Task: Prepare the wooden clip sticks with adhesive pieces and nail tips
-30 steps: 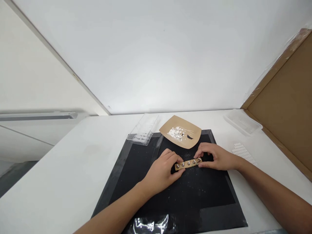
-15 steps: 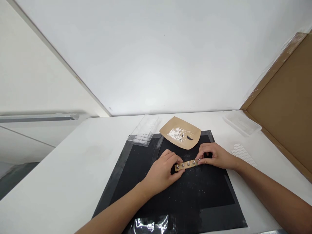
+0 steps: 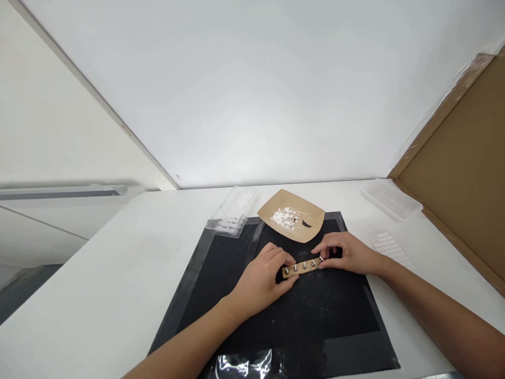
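A narrow tan strip (image 3: 300, 267) lies over the black mat (image 3: 311, 316), with several small shiny metal posts standing along it. My left hand (image 3: 272, 268) is closed on the strip's left end, fingers on the far edge and thumb on the near edge. At the right end, my right hand (image 3: 338, 253) is closed around the last metal post (image 3: 321, 259), its thumb low beside it and the index finger raised and pointing left. The fingers partly hide that end of the strip.
Behind the hands a tan plate (image 3: 272, 204) holds small white bits and a dark sliver. A clear compartment box (image 3: 232, 210) is at its left. On the right are a translucent tray (image 3: 392, 200), a sheet of small white pieces (image 3: 390, 247) and a cardboard panel (image 3: 457, 147).
My right index finger has lifted off the strip's right end and stretched left. My left hand and the strip have barely shifted.
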Available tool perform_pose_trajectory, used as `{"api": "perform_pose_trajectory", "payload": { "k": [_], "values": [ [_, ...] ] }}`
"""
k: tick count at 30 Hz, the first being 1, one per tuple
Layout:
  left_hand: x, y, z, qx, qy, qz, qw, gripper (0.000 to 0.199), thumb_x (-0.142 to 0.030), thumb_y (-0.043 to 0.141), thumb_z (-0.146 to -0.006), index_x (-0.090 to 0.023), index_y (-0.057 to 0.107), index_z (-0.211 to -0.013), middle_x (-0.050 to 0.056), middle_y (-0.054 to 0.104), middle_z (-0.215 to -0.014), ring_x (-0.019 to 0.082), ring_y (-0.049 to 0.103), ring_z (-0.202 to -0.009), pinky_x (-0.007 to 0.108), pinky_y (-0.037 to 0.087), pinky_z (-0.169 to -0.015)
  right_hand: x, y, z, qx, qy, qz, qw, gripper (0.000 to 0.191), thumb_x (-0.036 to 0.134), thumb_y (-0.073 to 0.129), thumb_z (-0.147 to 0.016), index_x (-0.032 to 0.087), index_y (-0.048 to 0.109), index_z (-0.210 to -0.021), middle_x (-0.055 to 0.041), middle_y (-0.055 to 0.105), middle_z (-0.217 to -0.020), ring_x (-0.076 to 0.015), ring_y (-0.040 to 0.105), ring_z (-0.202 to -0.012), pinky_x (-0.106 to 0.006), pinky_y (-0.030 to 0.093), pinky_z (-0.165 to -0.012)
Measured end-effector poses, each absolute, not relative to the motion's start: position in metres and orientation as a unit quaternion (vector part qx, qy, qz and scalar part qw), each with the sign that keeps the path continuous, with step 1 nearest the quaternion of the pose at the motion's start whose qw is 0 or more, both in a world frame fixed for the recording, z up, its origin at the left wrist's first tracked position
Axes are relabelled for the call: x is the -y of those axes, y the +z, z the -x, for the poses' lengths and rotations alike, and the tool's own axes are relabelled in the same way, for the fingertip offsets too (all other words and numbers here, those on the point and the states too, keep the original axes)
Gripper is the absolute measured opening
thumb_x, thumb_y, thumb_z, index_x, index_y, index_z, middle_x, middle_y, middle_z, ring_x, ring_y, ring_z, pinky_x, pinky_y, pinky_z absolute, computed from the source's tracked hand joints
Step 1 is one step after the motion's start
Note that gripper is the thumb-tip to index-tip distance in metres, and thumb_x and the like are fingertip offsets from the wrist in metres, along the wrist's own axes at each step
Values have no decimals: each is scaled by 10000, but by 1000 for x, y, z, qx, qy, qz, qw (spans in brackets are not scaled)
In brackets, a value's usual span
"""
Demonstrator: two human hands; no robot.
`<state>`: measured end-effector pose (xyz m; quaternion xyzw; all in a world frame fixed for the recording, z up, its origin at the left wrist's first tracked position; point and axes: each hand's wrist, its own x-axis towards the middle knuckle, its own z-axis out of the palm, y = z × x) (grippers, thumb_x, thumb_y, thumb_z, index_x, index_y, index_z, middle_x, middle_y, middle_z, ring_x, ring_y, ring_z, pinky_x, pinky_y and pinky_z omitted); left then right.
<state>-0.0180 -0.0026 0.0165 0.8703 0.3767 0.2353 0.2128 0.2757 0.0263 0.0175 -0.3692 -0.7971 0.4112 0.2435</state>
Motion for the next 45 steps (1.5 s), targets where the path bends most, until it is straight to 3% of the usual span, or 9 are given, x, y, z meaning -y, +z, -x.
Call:
{"api": "perform_pose_trajectory", "payload": {
  "k": [5,16,27,32,38,45],
  "values": [
    [3,16,18,-378,236,-869,215,98,-243,723,-939,-230,658,-1010,34,696,-940,234,585,-964,360,524,-826,-25,20,-276,803,406,367,235,260,491,783,-930,244,821,-1003,-42,725,-940,-175,695,-837,-294,537,-748],
    [4,17,18,-384,234,-867,215,117,-228,736,-929,-230,649,-1006,28,700,-949,238,587,-976,365,527,-833,-25,21,-276,813,380,383,220,250,473,771,-944,229,803,-902,-20,657,-873,-158,636,-774,-284,497,-703],
    [3,18,18,-388,229,-867,213,121,-235,740,-924,-224,659,-1013,34,703,-959,241,580,-983,367,516,-834,-24,22,-279,838,347,372,197,174,384,776,-937,224,746,-998,-14,637,-916,-151,588,-781,-279,492,-714],
    [2,20,20,-380,212,-873,219,112,-249,734,-933,-226,657,-1012,32,709,-975,240,581,-978,371,512,-843,-24,20,-281,847,340,365,181,386,433,836,-885,241,710,-1195,-25,625,-991,-171,596,-845,-290,503,-745],
    [-3,18,22,-368,205,-883,207,136,-271,744,-929,-233,656,-1026,32,713,-994,240,587,-972,368,514,-834,-25,17,-281,857,323,363,174,264,454,826,-897,240,753,-1034,-27,620,-985,-171,593,-849,-271,457,-695],
    [-2,22,21,-358,237,-885,182,90,-317,671,-988,-229,659,-995,32,717,-945,228,603,-940,357,525,-820,-24,19,-281,858,317,371,160,223,389,837,-876,229,727,-985,-7,613,-954,-146,574,-784,-262,447,-679]
  ]
}}
